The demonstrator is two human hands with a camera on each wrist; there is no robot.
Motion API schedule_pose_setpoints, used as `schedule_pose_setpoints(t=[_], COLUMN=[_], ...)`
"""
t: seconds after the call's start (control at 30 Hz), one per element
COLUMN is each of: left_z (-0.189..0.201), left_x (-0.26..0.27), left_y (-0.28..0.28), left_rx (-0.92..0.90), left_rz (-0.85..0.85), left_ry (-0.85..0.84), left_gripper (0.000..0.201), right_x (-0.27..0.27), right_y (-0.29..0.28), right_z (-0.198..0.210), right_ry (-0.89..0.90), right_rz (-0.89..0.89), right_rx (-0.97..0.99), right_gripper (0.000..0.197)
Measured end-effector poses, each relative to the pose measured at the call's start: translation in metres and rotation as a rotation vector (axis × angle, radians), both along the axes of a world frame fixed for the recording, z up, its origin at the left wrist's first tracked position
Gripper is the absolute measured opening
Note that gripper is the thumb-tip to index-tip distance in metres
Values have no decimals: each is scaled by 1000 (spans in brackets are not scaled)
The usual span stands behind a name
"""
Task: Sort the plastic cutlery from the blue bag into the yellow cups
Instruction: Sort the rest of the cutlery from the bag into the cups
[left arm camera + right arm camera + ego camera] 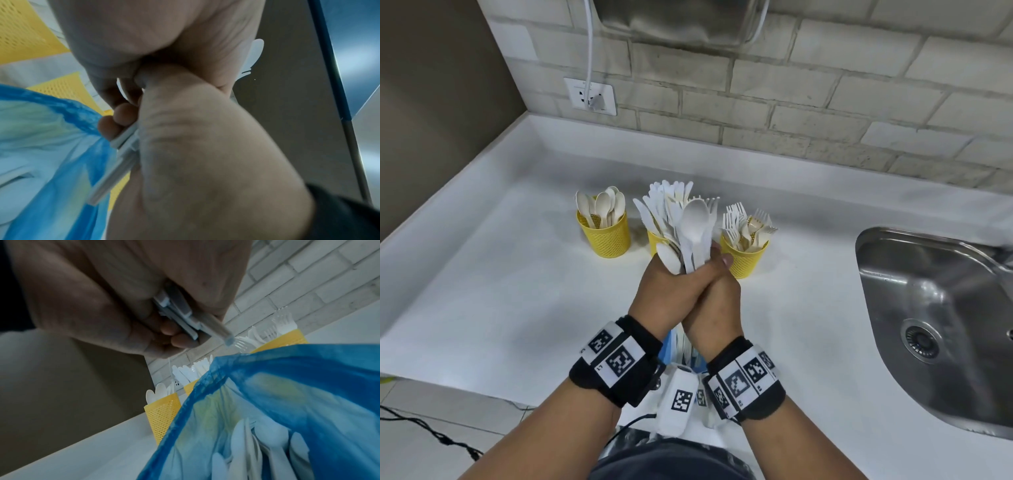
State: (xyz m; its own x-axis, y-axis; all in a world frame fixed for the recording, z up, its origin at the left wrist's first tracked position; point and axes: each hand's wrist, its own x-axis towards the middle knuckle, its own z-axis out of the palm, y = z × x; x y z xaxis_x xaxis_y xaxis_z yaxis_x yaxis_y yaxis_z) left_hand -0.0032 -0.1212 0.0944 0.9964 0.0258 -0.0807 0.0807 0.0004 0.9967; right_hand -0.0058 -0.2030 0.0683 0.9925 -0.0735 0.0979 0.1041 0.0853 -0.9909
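Observation:
Both my hands are clasped together around a bunch of white plastic cutlery (693, 228), spoons and knives fanning upward. My left hand (667, 287) grips it from the left, my right hand (719, 294) from the right. In the wrist views, the handles (119, 155) (180, 318) poke out below the curled fingers. Behind the hands stand three yellow cups: a spoon cup (607, 234), a knife cup (655, 241) half hidden by the bunch, and a fork cup (744, 257). The blue bag (287, 394) lies open under my wrists with more cutlery (267, 451) inside.
The white counter (517, 274) stretches left of the cups. A steel sink (935, 308) is sunk in at the right. A brick wall with a socket (590, 96) and a plugged-in cable runs along the back.

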Motion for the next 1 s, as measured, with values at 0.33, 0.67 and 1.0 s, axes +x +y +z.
schedule_pose_setpoints(t=[0.33, 0.67, 1.0], left_z=[14, 16, 17], left_x=[2, -2, -3], left_y=[12, 5, 9], left_rx=[57, -12, -90], left_rz=[-72, 31, -123], left_ry=[-136, -204, -257], left_gripper=[15, 13, 30], right_x=[14, 6, 10], right_y=[-9, -11, -27], right_z=[-18, -6, 4], right_ry=[10, 30, 561], right_rz=[174, 337, 503], right_rx=[-90, 191, 929], right_gripper=[43, 39, 57])
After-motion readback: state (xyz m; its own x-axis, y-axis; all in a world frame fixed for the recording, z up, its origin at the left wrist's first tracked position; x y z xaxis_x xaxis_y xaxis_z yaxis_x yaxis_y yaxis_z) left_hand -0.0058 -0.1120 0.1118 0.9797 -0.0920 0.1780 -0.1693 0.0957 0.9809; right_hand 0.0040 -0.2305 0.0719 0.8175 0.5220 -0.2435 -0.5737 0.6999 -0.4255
